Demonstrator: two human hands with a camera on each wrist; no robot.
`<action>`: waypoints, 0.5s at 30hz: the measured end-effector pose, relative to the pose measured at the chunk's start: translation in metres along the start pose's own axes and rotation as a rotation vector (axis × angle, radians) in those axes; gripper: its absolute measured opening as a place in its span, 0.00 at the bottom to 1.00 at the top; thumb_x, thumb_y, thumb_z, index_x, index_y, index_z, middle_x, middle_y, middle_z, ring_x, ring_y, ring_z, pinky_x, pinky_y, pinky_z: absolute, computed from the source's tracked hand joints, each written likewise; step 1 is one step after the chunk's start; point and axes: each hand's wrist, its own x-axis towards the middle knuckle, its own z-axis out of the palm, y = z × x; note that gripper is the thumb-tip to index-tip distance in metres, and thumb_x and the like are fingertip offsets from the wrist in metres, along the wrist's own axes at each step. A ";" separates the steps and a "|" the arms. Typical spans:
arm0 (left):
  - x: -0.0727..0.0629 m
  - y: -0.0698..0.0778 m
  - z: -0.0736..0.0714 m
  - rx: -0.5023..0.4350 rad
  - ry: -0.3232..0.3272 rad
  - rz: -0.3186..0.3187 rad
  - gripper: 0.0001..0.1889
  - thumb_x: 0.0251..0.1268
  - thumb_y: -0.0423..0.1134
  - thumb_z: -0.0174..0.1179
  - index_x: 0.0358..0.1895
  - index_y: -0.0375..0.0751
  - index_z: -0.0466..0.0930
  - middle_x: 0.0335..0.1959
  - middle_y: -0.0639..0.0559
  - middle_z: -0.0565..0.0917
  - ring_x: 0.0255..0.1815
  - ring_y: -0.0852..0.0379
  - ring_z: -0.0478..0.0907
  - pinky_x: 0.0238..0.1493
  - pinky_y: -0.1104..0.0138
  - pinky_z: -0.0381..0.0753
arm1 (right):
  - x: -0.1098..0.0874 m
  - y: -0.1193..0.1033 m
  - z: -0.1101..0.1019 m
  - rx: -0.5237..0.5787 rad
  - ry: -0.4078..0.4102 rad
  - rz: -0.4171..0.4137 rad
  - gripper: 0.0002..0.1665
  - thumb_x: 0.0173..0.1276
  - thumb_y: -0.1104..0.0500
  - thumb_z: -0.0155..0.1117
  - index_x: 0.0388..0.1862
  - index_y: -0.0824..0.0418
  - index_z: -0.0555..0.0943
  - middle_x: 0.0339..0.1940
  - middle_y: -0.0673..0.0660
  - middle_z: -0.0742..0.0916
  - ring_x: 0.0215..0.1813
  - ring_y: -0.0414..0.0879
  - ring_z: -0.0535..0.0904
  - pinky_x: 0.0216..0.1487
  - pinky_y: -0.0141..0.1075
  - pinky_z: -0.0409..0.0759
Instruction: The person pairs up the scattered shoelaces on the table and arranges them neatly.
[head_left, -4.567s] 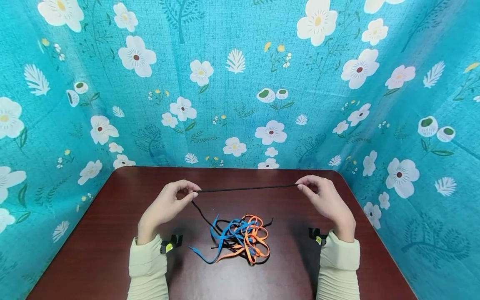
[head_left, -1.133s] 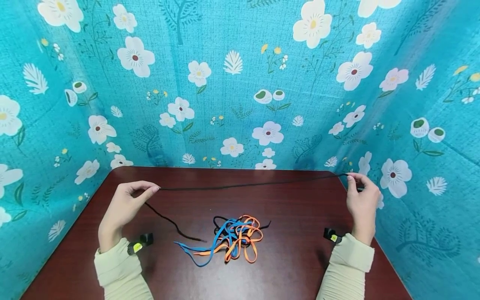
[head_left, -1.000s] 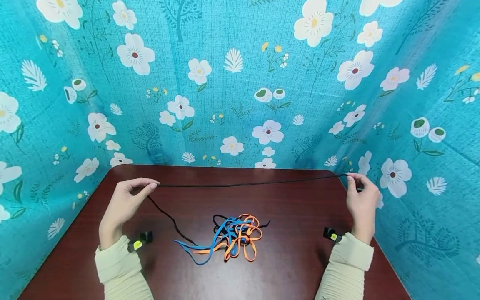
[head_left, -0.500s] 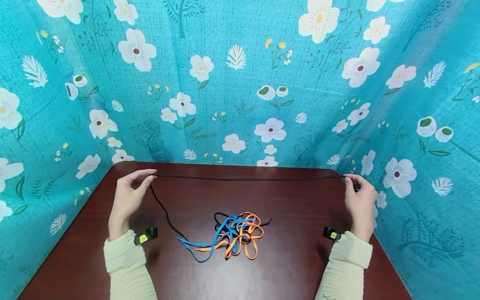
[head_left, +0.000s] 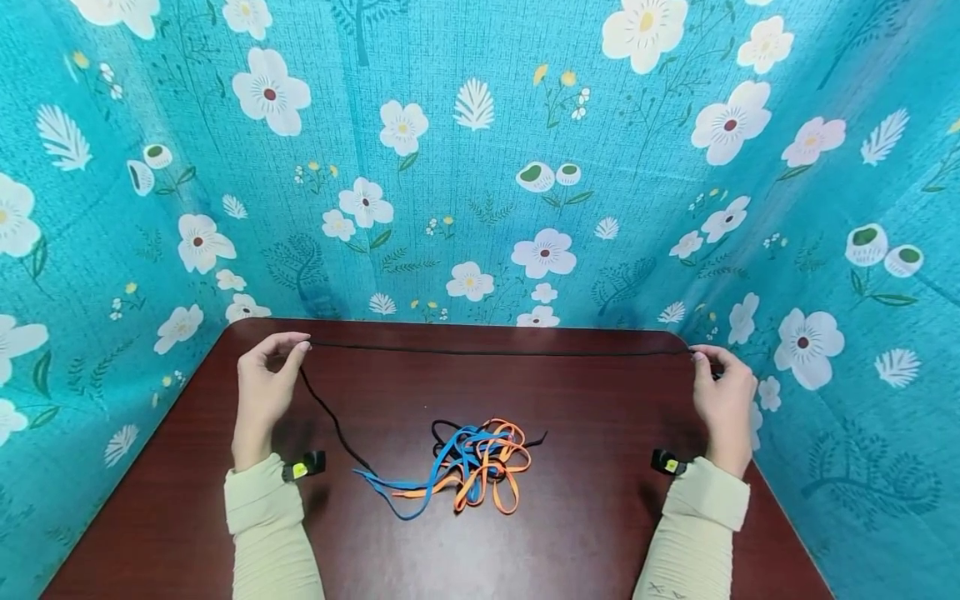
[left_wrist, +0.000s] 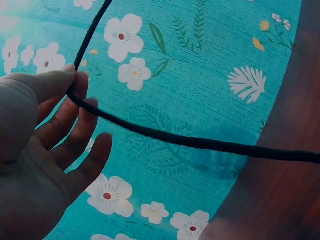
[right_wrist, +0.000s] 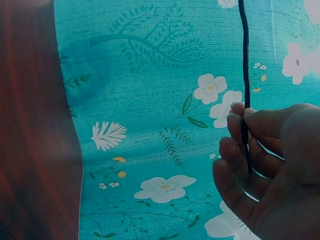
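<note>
A black shoelace spans above the table between my two hands, almost straight with a slight sag. My left hand pinches it between thumb and forefinger, the other fingers loosely bent, as the left wrist view shows. From that pinch a tail of the lace drops to the table beside the pile. My right hand pinches the lace close to its other end. In the right wrist view the lace's short tip hangs below the thumb, in front of the curled fingers.
A tangled pile lies mid-table: a blue shoelace, an orange shoelace and more black lace. The dark red-brown table is bordered by a turquoise flowered cloth at the back and sides.
The hands have spread far apart, drawing the black shoelace's tail out of the pile. In the last second my left hand has risen away and a little right, levelling the lace.
</note>
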 end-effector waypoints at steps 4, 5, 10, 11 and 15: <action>0.000 -0.002 0.000 0.028 0.030 0.004 0.08 0.69 0.26 0.62 0.47 0.26 0.85 0.36 0.37 0.86 0.33 0.68 0.76 0.35 0.80 0.72 | 0.002 0.001 -0.001 -0.005 0.010 0.008 0.22 0.82 0.50 0.50 0.61 0.61 0.83 0.54 0.64 0.85 0.46 0.48 0.73 0.41 0.32 0.70; 0.000 -0.003 0.000 0.032 0.037 0.005 0.08 0.69 0.26 0.62 0.47 0.26 0.85 0.36 0.37 0.86 0.33 0.68 0.76 0.36 0.80 0.72 | 0.003 0.001 -0.001 -0.005 0.017 0.007 0.22 0.82 0.50 0.50 0.60 0.61 0.84 0.53 0.64 0.85 0.46 0.47 0.73 0.42 0.32 0.70; 0.001 -0.005 0.001 0.028 0.077 0.004 0.09 0.68 0.25 0.62 0.47 0.27 0.86 0.39 0.35 0.86 0.34 0.68 0.77 0.38 0.82 0.73 | 0.004 0.002 0.000 -0.007 0.004 0.038 0.23 0.82 0.49 0.50 0.61 0.60 0.83 0.55 0.63 0.85 0.47 0.48 0.73 0.43 0.34 0.70; 0.001 -0.006 0.000 0.026 0.084 0.004 0.09 0.68 0.26 0.62 0.47 0.27 0.86 0.39 0.36 0.86 0.34 0.68 0.77 0.38 0.81 0.73 | 0.004 0.002 0.001 -0.009 -0.002 0.045 0.23 0.82 0.49 0.49 0.62 0.60 0.83 0.55 0.64 0.85 0.48 0.48 0.73 0.44 0.35 0.70; 0.002 -0.011 0.000 0.025 0.106 -0.007 0.09 0.68 0.28 0.64 0.46 0.26 0.86 0.34 0.43 0.86 0.34 0.67 0.76 0.37 0.81 0.72 | 0.003 0.004 0.003 -0.018 -0.018 0.068 0.24 0.82 0.48 0.49 0.63 0.59 0.82 0.56 0.64 0.84 0.48 0.49 0.72 0.43 0.36 0.70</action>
